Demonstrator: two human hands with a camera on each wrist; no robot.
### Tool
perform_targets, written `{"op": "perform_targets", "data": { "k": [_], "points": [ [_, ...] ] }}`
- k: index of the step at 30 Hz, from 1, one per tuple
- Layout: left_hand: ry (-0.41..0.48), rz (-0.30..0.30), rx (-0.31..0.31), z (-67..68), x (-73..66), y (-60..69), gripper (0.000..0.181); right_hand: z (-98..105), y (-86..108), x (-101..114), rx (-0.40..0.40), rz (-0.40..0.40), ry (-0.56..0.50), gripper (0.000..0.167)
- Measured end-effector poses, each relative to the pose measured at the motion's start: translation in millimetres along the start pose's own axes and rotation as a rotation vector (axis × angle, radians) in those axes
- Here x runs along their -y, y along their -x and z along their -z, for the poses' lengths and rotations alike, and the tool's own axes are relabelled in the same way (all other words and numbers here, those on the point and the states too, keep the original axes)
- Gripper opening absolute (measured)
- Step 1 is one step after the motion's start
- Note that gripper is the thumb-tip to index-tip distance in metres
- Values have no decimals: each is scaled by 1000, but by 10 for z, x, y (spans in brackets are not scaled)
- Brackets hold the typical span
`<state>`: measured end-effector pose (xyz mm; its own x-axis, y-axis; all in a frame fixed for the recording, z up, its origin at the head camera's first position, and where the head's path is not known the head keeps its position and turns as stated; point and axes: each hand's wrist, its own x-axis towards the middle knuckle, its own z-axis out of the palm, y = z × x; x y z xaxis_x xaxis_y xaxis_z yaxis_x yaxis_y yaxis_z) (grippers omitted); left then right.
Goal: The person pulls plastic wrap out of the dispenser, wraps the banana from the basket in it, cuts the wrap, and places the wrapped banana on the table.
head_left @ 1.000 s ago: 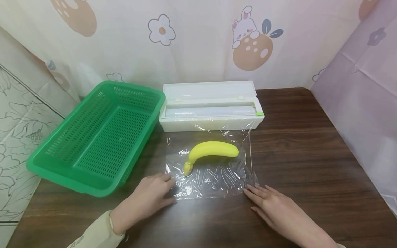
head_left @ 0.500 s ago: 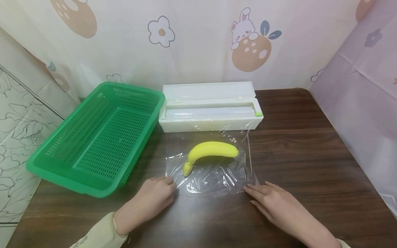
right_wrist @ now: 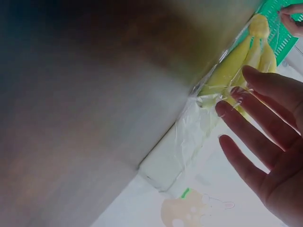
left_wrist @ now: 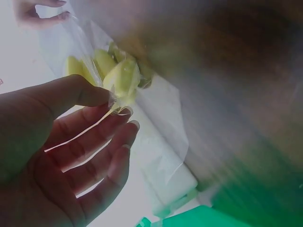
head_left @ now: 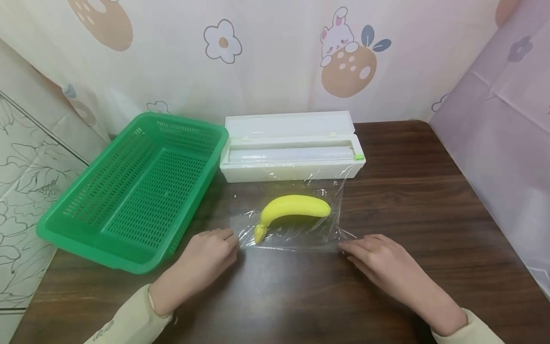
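Observation:
A sheet of clear cling film (head_left: 320, 241) runs from its white dispenser box (head_left: 292, 172) toward me. Beneath or behind it shows a yellow bunch of bananas (head_left: 296, 206); the wrist views reveal several bananas joined at one stem. My left hand (head_left: 202, 260) pinches the film's near left corner between thumb and forefinger, as the left wrist view shows. At the near right corner, my right hand (head_left: 386, 267) pinches the film with thumb and fingertips, the other fingers spread in the right wrist view. Both hands are just above the wooden table.
A green perforated basket (head_left: 103, 255) stands to the left. The dispenser's lid (head_left: 290, 124) is raised, its film roll (head_left: 292, 154) lies inside, and a green slider (head_left: 358, 156) sits at the right end. A patterned curtain (head_left: 275, 57) hangs behind the table (head_left: 429, 200).
Both hands now pinch the film corners; they have lifted the near edge and moved it forward, toward the bananas. The left fingers have curled in. Bananas, box and basket stay put.

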<state>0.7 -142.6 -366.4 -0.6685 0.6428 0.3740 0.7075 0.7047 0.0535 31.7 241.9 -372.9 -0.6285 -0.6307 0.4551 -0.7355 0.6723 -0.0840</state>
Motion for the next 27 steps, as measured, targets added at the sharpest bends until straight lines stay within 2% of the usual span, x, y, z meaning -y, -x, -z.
{"op": "perform_targets", "data": {
  "k": [5,15,22,27],
  "points": [
    [-11,13,-21,33,46,-46,30,-12,-97,-90,-49,37,-1,58],
    [45,77,42,28,109,-162,26,27,-288,-240,-108,66,-4,53],
    [69,141,116,-13,125,-305,18,37,-415,-338,-96,52,-49,50],
    [84,188,144,-72,119,-412,20,47,-493,-372,-68,17,-73,54]
  ]
}}
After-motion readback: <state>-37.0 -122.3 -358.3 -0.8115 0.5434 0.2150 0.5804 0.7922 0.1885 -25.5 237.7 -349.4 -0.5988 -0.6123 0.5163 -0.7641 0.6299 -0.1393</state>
